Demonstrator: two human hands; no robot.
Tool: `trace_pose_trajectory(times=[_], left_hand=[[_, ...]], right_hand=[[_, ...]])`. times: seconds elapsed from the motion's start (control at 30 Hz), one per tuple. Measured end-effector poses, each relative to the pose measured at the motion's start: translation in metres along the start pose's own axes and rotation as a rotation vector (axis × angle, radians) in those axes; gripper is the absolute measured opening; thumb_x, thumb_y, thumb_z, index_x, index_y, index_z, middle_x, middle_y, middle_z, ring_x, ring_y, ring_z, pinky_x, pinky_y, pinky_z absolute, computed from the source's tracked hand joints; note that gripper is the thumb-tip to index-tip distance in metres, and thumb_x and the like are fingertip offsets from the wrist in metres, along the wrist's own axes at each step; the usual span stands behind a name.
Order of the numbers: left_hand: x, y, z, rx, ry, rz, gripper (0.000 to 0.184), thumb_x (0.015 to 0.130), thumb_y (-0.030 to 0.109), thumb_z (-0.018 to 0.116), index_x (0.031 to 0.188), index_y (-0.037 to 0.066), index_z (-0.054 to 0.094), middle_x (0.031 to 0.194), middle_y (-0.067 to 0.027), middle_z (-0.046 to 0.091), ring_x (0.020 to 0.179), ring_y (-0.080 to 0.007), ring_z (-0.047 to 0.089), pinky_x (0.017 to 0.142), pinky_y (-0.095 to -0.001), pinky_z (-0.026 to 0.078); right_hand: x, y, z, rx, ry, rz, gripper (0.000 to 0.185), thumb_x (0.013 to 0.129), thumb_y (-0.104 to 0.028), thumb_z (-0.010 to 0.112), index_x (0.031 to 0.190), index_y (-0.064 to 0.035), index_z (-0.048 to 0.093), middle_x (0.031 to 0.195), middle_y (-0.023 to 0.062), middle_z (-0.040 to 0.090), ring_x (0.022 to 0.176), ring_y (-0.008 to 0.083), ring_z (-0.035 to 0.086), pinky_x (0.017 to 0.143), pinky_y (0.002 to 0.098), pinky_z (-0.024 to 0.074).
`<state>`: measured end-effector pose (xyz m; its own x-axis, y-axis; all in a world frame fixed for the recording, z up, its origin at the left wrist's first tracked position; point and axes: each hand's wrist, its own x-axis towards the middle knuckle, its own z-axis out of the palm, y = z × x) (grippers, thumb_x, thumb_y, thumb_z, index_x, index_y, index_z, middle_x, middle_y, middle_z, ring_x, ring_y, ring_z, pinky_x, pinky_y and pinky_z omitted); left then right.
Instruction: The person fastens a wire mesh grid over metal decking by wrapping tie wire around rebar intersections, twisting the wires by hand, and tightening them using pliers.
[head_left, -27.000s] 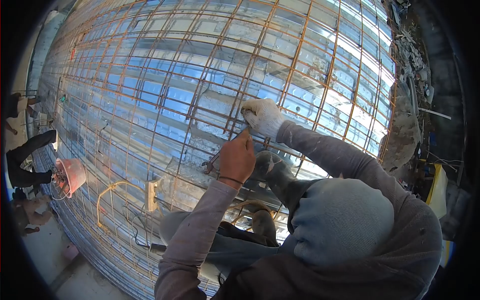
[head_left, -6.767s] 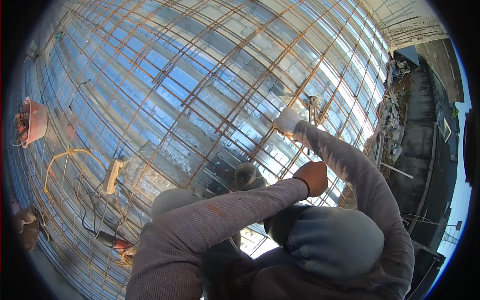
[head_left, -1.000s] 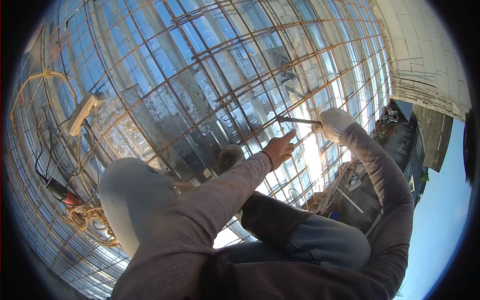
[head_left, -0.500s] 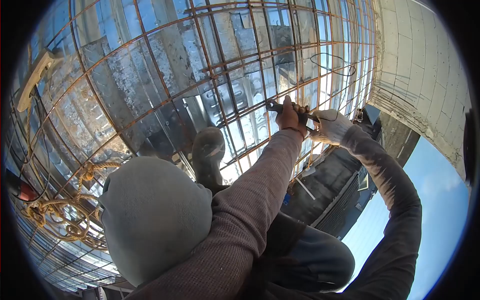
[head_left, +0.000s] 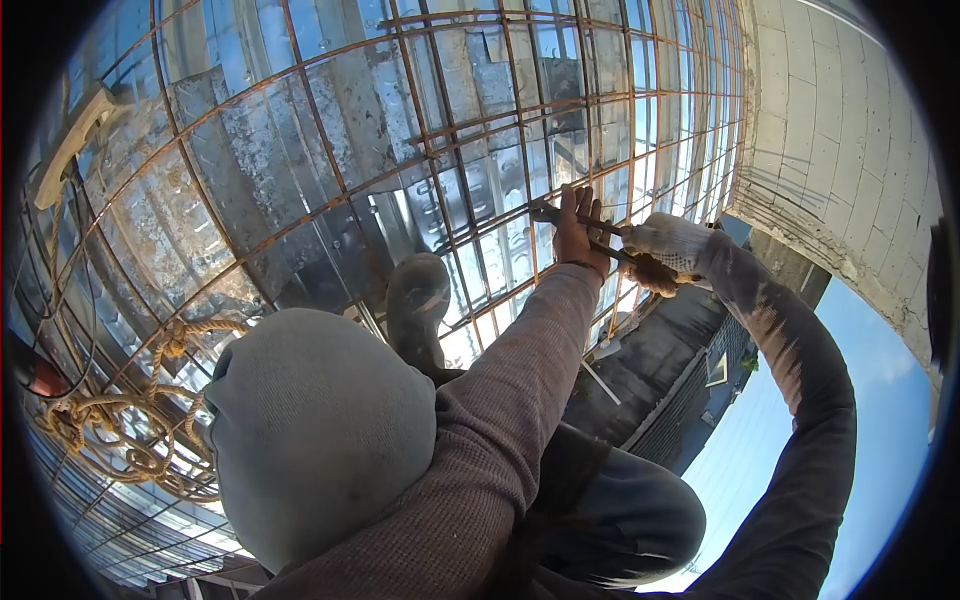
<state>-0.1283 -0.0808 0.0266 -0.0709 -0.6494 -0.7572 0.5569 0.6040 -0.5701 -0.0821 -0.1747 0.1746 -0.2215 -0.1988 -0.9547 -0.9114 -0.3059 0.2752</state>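
Note:
My right hand (head_left: 662,252), in a pale glove, is closed around the two handles of dark long-handled pincers (head_left: 608,228). Their head points left, close to a crossing of the rusty rebar mesh (head_left: 520,120). Beside the pincers' head is my left hand (head_left: 580,235), bare, its fingers stretched upward and slightly apart. The pincers pass across this hand, and part of them is hidden there. I cannot make out any tie wire at the jaws.
Corrugated metal sheets (head_left: 270,140) lie behind the mesh. A block wall (head_left: 830,140) stands at right. On the left are coiled rope (head_left: 130,440) and a curved wooden piece (head_left: 75,145). A boot (head_left: 418,300) and a rounded grey-cloth shape (head_left: 320,430) occupy the lower middle.
My left hand has gone from curled to fingers stretched. My right hand has shifted slightly right and down along the pincers, whose handles now show apart. A thin wire loop above the hands is no longer visible.

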Motion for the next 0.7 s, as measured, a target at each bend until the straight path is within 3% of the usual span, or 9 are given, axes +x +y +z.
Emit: trace_pose_trajectory(times=[0.07, 0.17, 0.2, 0.27, 0.33, 0.4, 0.53, 0.67, 0.7], left_hand=[[0.013, -0.003, -0.001, -0.088, -0.013, 0.022, 0.037, 0.092, 0.044, 0.074, 0.102, 0.012, 0.06, 0.102, -0.0045, 0.071, 0.096, -0.0212, 0.068, 0.095, -0.0461, 0.053], [0.003, -0.001, 0.01, -0.15, 0.109, 0.003, 0.038, 0.097, 0.034, 0.071, 0.075, 0.014, 0.047, 0.062, 0.0003, 0.047, 0.052, -0.0151, 0.049, 0.075, -0.0408, 0.059], [0.003, -0.002, 0.007, -0.152, 0.111, -0.001, 0.038, 0.097, 0.034, 0.071, 0.075, 0.014, 0.047, 0.062, 0.0003, 0.047, 0.052, -0.0151, 0.049, 0.075, -0.0408, 0.059], [0.003, -0.002, 0.002, -0.126, 0.077, -0.003, 0.039, 0.097, 0.033, 0.071, 0.073, 0.014, 0.047, 0.06, 0.0014, 0.047, 0.054, -0.015, 0.05, 0.074, -0.0404, 0.059], [-0.004, 0.001, -0.003, -0.102, 0.075, -0.011, 0.041, 0.095, 0.035, 0.072, 0.072, 0.015, 0.046, 0.059, 0.0026, 0.047, 0.053, -0.0142, 0.049, 0.071, -0.0398, 0.059], [-0.006, 0.007, -0.011, -0.037, 0.048, -0.056, 0.043, 0.094, 0.037, 0.074, 0.071, 0.015, 0.045, 0.059, 0.0027, 0.047, 0.053, -0.0137, 0.049, 0.07, -0.0391, 0.057], [-0.001, 0.011, -0.033, 0.049, -0.068, -0.113, 0.041, 0.093, 0.037, 0.075, 0.071, 0.017, 0.046, 0.056, 0.0041, 0.046, 0.052, -0.0135, 0.049, 0.069, -0.0365, 0.055], [-0.001, 0.014, -0.042, 0.112, -0.115, -0.143, 0.041, 0.093, 0.039, 0.075, 0.072, 0.017, 0.047, 0.054, 0.0044, 0.046, 0.052, -0.0144, 0.05, 0.073, -0.0374, 0.055], [0.005, 0.013, -0.047, 0.114, -0.152, -0.147, 0.041, 0.092, 0.042, 0.076, 0.074, 0.016, 0.048, 0.058, 0.0038, 0.049, 0.054, -0.015, 0.052, 0.073, -0.0367, 0.055]], right_hand=[[0.003, 0.004, -0.005, 0.142, -0.037, -0.007, 0.052, 0.101, -0.047, 0.057, 0.097, 0.0025, 0.073, 0.072, 0.0105, 0.071, 0.058, 0.0162, 0.067, 0.053, 0.0315, 0.0518], [-0.009, -0.003, 0.003, 0.087, -0.009, -0.015, 0.058, 0.096, -0.05, 0.064, 0.093, 0.0074, 0.068, 0.073, 0.0138, 0.071, 0.068, 0.0208, 0.071, 0.066, 0.0361, 0.0561], [-0.011, 0.004, 0.009, 0.087, -0.007, -0.01, 0.058, 0.096, -0.05, 0.064, 0.093, 0.0074, 0.068, 0.073, 0.0138, 0.071, 0.068, 0.0208, 0.071, 0.066, 0.0361, 0.0561], [-0.012, 0.021, 0.025, -1.114, 0.475, -0.545, 0.056, 0.086, -0.047, 0.076, 0.095, 0.008, 0.068, 0.07, 0.0165, 0.069, 0.047, 0.0238, 0.063, 0.041, 0.0343, 0.0493], [-0.017, 0.012, 0.039, -0.966, 0.511, -0.63, 0.051, 0.082, -0.041, 0.081, 0.085, 0.0086, 0.069, 0.061, 0.0151, 0.066, 0.044, 0.0218, 0.062, 0.04, 0.0346, 0.0488], [-0.025, -0.012, 0.053, -0.226, 0.119, 0.065, 0.052, 0.08, -0.041, 0.081, 0.082, 0.0095, 0.066, 0.069, 0.0204, 0.067, 0.062, 0.0265, 0.07, 0.056, 0.0387, 0.0544], [-0.001, 0.035, 0.088, -0.587, 0.483, -0.365, 0.036, 0.084, -0.03, 0.07, 0.076, 0.0051, 0.069, 0.065, 0.022, 0.065, 0.062, 0.0331, 0.067, 0.059, 0.0421, 0.0534], [0.012, 0.055, 0.106, -0.366, 0.58, -0.223, 0.037, 0.085, -0.03, 0.066, 0.078, 0.0059, 0.067, 0.065, 0.0244, 0.061, 0.065, 0.0422, 0.065, 0.064, 0.047, 0.0526], [0.006, 0.048, 0.104, -0.441, 0.563, -0.243, 0.035, 0.085, -0.028, 0.068, 0.075, 0.0054, 0.068, 0.063, 0.0202, 0.064, 0.06, 0.0335, 0.067, 0.057, 0.0422, 0.0531]])
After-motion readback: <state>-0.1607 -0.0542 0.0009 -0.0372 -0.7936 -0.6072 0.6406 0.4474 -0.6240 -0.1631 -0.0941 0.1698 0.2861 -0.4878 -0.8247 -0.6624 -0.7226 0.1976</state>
